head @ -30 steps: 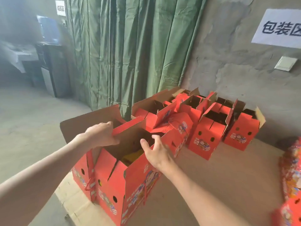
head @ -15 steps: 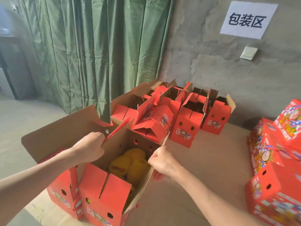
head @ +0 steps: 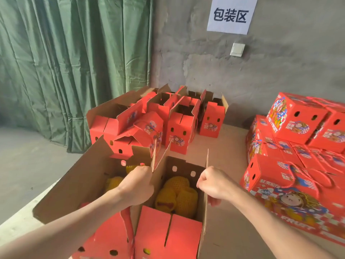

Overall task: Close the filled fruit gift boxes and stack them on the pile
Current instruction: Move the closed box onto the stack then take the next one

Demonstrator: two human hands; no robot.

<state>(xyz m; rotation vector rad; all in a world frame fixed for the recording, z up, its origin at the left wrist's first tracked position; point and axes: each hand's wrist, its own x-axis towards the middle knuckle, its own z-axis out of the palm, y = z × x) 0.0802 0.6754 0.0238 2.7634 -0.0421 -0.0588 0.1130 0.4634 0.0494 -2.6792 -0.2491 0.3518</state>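
The left hand [head: 137,186] is curling its fingers around the left top flap [head: 161,159] of the open gift box [head: 168,234], gripping it at the box's rim. The right hand [head: 214,184] is closing into a fist on the right top flap [head: 207,159], pinching its thin edge, which is standing upright. The box is sitting at the near centre between both forearms, its top gaping and yellow net-wrapped fruit [head: 177,197] lying inside. Touching its left side, a second open box [head: 78,184] is spreading a wide brown flap toward the near left. Farther back, a cluster of open red boxes [head: 179,128] is standing against the grey wall [head: 280,71]. At the right, the pile of closed boxes [head: 291,184] is resting on the brown cardboard surface [head: 227,146]. A green curtain [head: 74,62] is hanging at the far left, and a white paper sign [head: 231,15] is hanging above a switch [head: 237,49].
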